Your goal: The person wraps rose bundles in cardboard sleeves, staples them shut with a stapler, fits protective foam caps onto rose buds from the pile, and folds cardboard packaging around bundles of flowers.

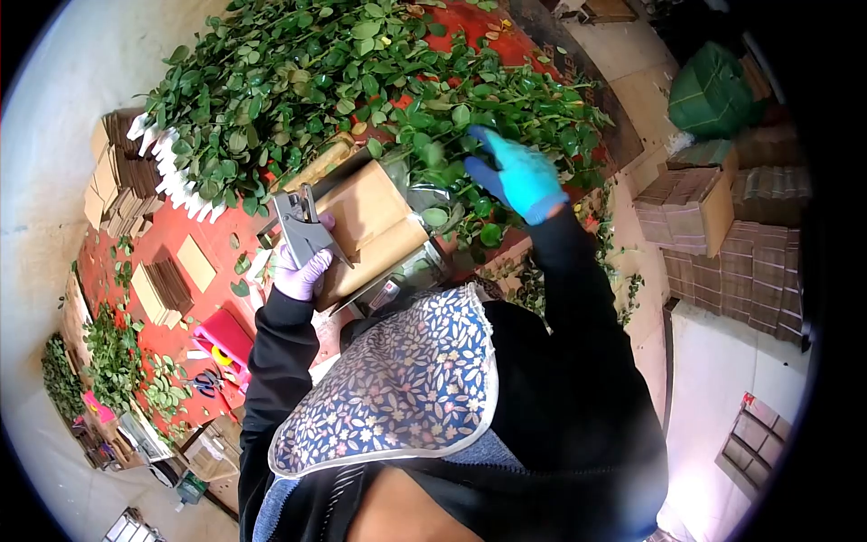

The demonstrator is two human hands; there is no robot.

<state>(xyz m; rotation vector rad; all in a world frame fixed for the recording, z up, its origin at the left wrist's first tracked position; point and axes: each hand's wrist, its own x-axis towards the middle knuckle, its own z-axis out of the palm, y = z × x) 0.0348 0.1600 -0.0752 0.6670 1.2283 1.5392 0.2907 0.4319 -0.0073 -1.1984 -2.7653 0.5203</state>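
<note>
My left hand (305,273), in a lavender glove, is closed round a grey metal hand stapler (307,230). The stapler stands over the left side of a box-like stand holding brown cardboard (366,212). My right hand (524,176), in a turquoise glove with dark blue fingertips, reaches over the leafy green stems (433,140) at the right. Its fingers are spread apart, and nothing shows between them. Leaves near that hand look blurred. Clear wrapping (426,197) lies at the stand's right edge.
A heap of leafy stems (271,99) covers the back of the red table (108,271). Cardboard pieces (163,291), a pink object (224,341) and scissors (208,383) lie at the left. Bundled cardboard (736,271) and a green sack (712,90) stand at the right.
</note>
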